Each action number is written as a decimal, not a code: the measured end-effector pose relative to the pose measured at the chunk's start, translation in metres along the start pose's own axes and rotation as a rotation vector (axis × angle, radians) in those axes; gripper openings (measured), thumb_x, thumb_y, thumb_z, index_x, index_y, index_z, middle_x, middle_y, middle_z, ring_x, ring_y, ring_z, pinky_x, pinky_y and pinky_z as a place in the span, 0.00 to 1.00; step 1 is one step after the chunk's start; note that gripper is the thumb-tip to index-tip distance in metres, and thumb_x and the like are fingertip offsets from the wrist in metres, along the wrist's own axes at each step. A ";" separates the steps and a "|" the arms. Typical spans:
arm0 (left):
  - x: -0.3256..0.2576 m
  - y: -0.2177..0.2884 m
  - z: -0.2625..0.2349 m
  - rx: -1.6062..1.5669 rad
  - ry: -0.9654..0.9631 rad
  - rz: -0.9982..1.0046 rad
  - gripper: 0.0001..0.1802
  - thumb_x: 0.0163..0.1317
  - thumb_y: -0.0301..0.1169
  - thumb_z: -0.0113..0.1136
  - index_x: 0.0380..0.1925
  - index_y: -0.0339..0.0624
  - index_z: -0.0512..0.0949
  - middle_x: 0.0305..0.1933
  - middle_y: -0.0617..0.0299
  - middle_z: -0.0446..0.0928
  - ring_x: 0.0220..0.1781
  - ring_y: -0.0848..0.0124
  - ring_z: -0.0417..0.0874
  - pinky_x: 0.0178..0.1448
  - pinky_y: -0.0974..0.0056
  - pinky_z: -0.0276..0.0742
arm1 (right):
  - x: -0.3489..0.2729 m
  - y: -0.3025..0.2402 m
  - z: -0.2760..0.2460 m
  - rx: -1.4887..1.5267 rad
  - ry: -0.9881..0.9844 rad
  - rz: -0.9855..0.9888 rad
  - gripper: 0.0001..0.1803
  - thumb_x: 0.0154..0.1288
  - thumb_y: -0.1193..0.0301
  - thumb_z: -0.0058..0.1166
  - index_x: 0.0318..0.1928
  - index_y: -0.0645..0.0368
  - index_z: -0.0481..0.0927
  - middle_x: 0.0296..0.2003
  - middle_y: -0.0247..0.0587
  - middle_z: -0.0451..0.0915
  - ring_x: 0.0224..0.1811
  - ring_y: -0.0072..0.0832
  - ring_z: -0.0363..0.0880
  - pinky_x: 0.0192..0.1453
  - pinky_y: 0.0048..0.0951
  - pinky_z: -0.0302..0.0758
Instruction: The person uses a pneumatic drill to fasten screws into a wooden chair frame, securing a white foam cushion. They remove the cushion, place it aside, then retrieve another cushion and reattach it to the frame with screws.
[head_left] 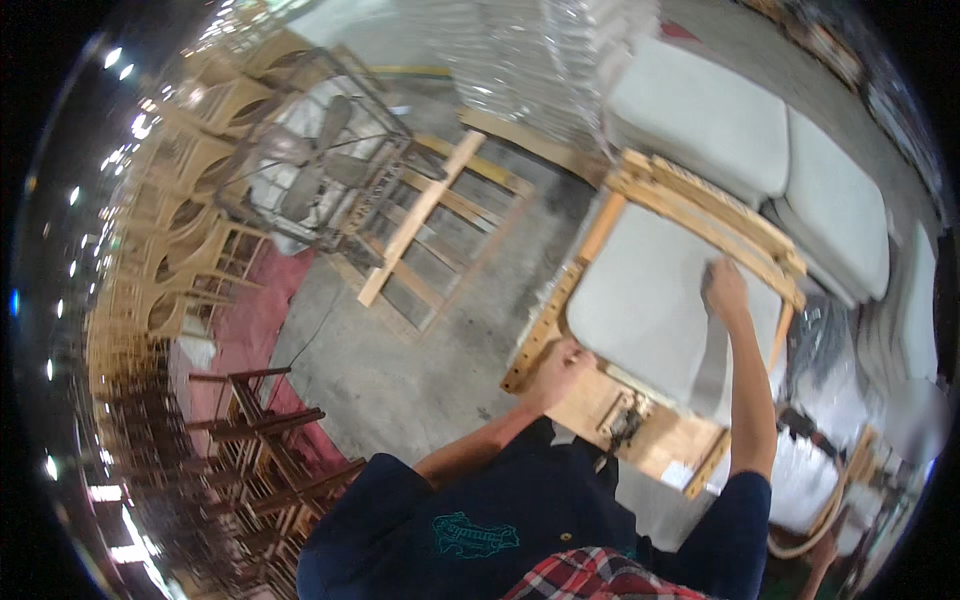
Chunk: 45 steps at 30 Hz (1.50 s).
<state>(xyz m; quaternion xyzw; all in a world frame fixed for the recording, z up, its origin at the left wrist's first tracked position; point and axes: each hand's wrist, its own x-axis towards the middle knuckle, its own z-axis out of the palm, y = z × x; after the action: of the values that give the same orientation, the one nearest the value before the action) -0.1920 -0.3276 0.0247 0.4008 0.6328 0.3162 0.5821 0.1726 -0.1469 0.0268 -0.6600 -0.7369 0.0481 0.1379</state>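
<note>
A pale grey seat cushion lies flat in a wooden frame in front of me. My right hand is closed over the cushion's far right part; what its fingers hold, if anything, is hidden. Below that hand a darker grey band, perhaps a shadow, runs down the cushion. By the cushion's near left corner, my left hand is closed beside the frame; I cannot make out what is in its fingers. A wooden board with a small metal fitting spans the near side.
More grey cushions are stacked beyond the frame. A caged fan and a wooden pallet stand left. Pale chair frames and dark wooden frames crowd the far left. Another person's hand shows at lower right, near a hose.
</note>
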 end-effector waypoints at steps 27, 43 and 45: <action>0.066 0.057 0.039 0.934 0.103 0.878 0.37 0.63 0.53 0.66 0.65 0.40 0.74 0.74 0.41 0.67 0.78 0.43 0.61 0.78 0.32 0.50 | -0.231 -0.057 -0.026 -0.005 0.543 0.346 0.26 0.62 0.60 0.63 0.58 0.59 0.78 0.55 0.52 0.76 0.56 0.51 0.72 0.62 0.52 0.67; 0.121 0.048 0.052 1.144 0.093 0.925 0.36 0.68 0.53 0.60 0.71 0.49 0.71 0.76 0.49 0.65 0.78 0.44 0.59 0.77 0.28 0.49 | -0.218 -0.056 -0.014 0.308 0.408 0.619 0.18 0.70 0.65 0.61 0.56 0.62 0.81 0.52 0.53 0.80 0.57 0.48 0.76 0.65 0.45 0.73; 0.128 0.055 0.059 1.135 0.043 1.000 0.35 0.69 0.53 0.58 0.71 0.50 0.70 0.77 0.49 0.64 0.79 0.44 0.58 0.78 0.28 0.47 | -0.228 -0.090 -0.021 0.320 0.526 0.756 0.17 0.72 0.65 0.60 0.55 0.61 0.81 0.52 0.51 0.81 0.58 0.46 0.77 0.66 0.45 0.73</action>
<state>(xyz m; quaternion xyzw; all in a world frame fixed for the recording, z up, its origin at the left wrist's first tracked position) -0.1258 -0.1933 0.0039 0.8721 0.4524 0.1759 0.0609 0.1124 -0.3852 0.0376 -0.8418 -0.3692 0.0389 0.3920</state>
